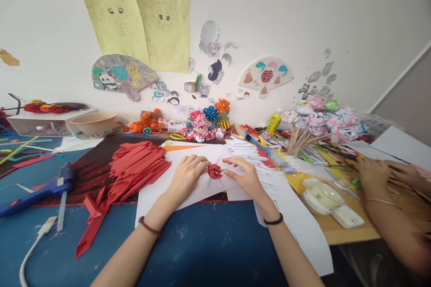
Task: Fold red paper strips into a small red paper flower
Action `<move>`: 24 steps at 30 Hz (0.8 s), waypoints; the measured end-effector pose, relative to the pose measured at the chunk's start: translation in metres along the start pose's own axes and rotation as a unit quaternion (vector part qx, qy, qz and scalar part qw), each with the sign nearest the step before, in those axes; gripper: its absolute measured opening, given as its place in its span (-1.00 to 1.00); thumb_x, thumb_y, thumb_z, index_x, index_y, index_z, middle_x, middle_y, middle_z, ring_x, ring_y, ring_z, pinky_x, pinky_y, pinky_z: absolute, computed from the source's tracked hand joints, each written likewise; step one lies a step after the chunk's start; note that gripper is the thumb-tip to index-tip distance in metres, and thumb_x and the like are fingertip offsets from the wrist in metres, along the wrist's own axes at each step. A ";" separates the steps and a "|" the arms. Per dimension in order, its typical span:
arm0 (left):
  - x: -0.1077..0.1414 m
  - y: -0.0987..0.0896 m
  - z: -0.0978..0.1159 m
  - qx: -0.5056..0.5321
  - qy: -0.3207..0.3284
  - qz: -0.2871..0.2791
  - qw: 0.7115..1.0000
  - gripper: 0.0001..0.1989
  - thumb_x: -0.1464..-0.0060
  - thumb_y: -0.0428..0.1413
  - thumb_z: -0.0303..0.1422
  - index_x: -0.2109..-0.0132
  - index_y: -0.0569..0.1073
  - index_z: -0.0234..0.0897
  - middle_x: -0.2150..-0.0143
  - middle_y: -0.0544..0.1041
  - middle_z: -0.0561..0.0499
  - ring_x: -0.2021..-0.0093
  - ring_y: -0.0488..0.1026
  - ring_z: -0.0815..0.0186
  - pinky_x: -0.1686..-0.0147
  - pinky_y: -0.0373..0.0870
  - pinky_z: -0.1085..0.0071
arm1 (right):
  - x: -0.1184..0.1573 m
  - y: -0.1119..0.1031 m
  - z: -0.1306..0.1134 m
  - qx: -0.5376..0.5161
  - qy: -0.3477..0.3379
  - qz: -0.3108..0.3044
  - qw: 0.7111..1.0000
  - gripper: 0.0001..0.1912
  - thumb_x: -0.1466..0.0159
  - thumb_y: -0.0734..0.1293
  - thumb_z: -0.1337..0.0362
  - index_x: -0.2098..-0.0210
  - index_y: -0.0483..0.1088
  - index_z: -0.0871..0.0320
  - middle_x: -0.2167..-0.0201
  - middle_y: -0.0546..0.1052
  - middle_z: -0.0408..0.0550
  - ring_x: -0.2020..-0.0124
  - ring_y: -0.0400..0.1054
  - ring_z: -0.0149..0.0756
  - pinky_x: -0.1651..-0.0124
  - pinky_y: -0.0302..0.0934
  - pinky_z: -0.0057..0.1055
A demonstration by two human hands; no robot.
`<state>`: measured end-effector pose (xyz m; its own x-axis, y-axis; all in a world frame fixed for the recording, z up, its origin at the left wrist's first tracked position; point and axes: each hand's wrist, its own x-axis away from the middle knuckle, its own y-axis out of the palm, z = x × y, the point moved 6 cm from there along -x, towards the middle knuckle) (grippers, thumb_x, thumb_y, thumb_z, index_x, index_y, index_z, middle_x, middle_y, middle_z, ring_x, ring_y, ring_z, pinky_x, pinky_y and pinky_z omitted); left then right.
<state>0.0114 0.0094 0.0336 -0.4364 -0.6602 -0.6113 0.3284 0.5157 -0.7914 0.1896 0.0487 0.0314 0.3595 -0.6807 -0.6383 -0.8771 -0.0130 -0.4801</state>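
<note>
A small red paper flower (214, 171) with thin white strips sticking out lies over white paper (158, 197) in front of me. At its left edge, my left hand (190, 171) has its fingers bent together, the fingertips touching or almost touching the red folds; what they hold is too small to make out. My right hand (245, 176) is on the other side, thumb and fingers spread apart, with nothing between them. Left of my hands lies a pile of folded red paper strips (138, 168). White strips (242, 150) lie behind my right hand.
A blue glue gun (40, 193) and white cable (37, 237) lie at left. Paper flowers on sticks (316, 121) and a clear bottle (321, 196) stand or lie at right. Another person's hands (373, 172) work at the far right. A beige bowl (94, 124) sits back left.
</note>
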 end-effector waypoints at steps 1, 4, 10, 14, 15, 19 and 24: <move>0.000 0.000 0.001 0.004 0.005 -0.003 1.000 -0.76 -0.30 -0.08 -0.40 -0.02 0.41 -0.22 -0.01 0.50 -0.07 0.05 0.34 0.20 0.16 0.20 0.27 | 0.000 0.000 0.000 -0.005 0.005 -0.002 1.000 -0.66 -0.21 0.41 0.12 0.04 0.47 0.04 0.13 0.53 0.00 0.10 0.39 -0.17 -0.02 0.29 -0.17; 0.000 0.000 0.002 0.010 0.011 -0.012 1.000 -0.74 -0.29 -0.09 -0.46 -0.03 0.41 -0.23 -0.02 0.48 -0.07 0.04 0.33 0.20 0.14 0.21 0.27 | 0.000 0.002 -0.002 -0.023 0.002 -0.026 0.999 -0.53 -0.15 0.45 0.08 -0.03 0.42 0.04 0.16 0.53 -0.01 0.14 0.40 -0.18 0.02 0.31 -0.19; 0.001 0.002 0.002 0.031 0.019 -0.020 0.999 -0.70 -0.23 -0.06 -0.55 -0.02 0.42 -0.21 -0.02 0.48 -0.07 0.04 0.33 0.20 0.12 0.24 0.27 | 0.002 0.007 -0.005 -0.034 -0.016 -0.048 0.998 -0.59 -0.13 0.47 0.09 0.06 0.46 0.05 0.19 0.52 -0.03 0.16 0.41 -0.20 0.06 0.31 -0.24; 0.002 0.002 0.007 0.066 0.030 -0.030 0.997 -0.73 -0.24 -0.08 -0.53 0.02 0.43 -0.22 0.01 0.48 -0.06 0.07 0.33 0.21 0.09 0.25 0.27 | 0.003 0.010 -0.003 -0.010 -0.004 -0.033 0.999 -0.64 -0.14 0.46 0.10 0.10 0.46 0.07 0.28 0.53 -0.07 0.27 0.41 -0.24 0.16 0.32 -0.28; 0.002 0.002 0.008 0.073 0.032 -0.032 0.996 -0.72 -0.24 -0.09 -0.54 0.03 0.43 -0.22 0.02 0.48 -0.06 0.07 0.33 0.22 0.09 0.25 0.28 | 0.003 0.011 -0.002 -0.007 -0.002 -0.034 0.999 -0.63 -0.14 0.46 0.10 0.09 0.46 0.06 0.30 0.54 -0.07 0.28 0.41 -0.24 0.17 0.32 -0.29; 0.000 0.001 0.009 0.091 0.028 -0.028 0.995 -0.70 -0.24 -0.10 -0.56 0.03 0.44 -0.21 0.02 0.48 -0.07 0.08 0.34 0.22 0.08 0.26 0.27 | 0.004 0.013 0.000 -0.006 0.000 -0.029 1.000 -0.62 -0.16 0.45 0.09 0.07 0.45 0.07 0.32 0.54 -0.07 0.31 0.41 -0.26 0.21 0.31 -0.31; -0.001 0.006 -0.003 0.115 -0.018 -0.011 0.993 -0.77 -0.27 -0.06 -0.45 0.03 0.44 -0.22 0.03 0.51 -0.08 0.06 0.37 0.20 0.10 0.29 0.25 | 0.004 0.002 0.009 0.007 0.049 0.046 0.998 -0.58 -0.09 0.47 0.02 0.17 0.40 0.13 0.42 0.50 -0.11 0.45 0.35 -0.33 0.39 0.26 -0.41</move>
<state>0.0112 0.0151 0.0297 -0.4167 -0.6910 -0.5906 0.5037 0.3653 -0.7828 0.1924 0.0525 0.0221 0.2432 -0.7470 -0.6187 -0.9005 0.0633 -0.4303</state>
